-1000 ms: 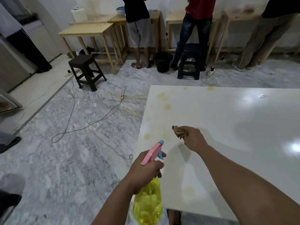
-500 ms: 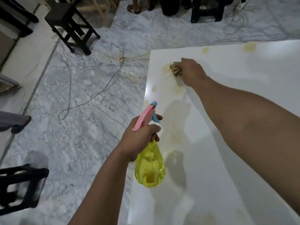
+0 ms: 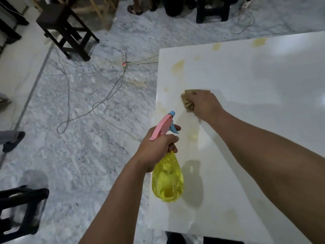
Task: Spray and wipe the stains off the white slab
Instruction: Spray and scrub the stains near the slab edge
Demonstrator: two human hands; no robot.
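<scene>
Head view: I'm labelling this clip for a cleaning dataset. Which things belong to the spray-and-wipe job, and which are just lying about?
Part of the job:
white slab
yellow stains
yellow spray bottle, gripped by the left hand
tan cloth, pressed on the slab by the right hand

Just lying about:
power strip and cables on the floor
dark stool
black stool

1. My right hand (image 3: pixel 204 104) presses a tan cloth (image 3: pixel 186 100) onto the white slab (image 3: pixel 255 103).
2. My left hand (image 3: pixel 156 148) grips a yellow spray bottle (image 3: pixel 168 180) at the slab's left edge.
3. Yellowish stains (image 3: pixel 178 66) lie beyond the cloth.
</scene>
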